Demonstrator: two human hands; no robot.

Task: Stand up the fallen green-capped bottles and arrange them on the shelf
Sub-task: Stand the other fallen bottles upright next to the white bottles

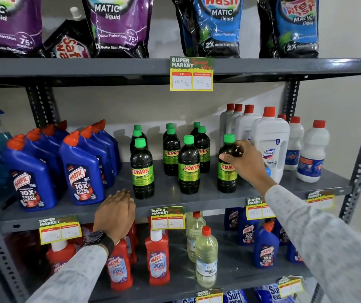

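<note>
From the head camera, the middle shelf [175,202] carries upright dark bottles with green caps, labelled SUNNY, in loose rows near its centre. The right hand [246,161] wraps its fingers round the shoulder of the rightmost green-capped bottle [227,171], which stands upright near the front edge, just beside a large white Domex jug [270,141]. More red-capped white bottles [311,152] crowd the far right. The left hand [115,212] rests palm down on the shelf's front lip, fingers pressed together, just left of the nearest SUNNY bottle [142,171]. Blue HARPIC bottles [81,169] reading "10X TOTAL CLEAN" fill the left. SUPER MARKET price tags [191,73] hang on the edges; one shows 100 Rs and 50 Rs.
</note>
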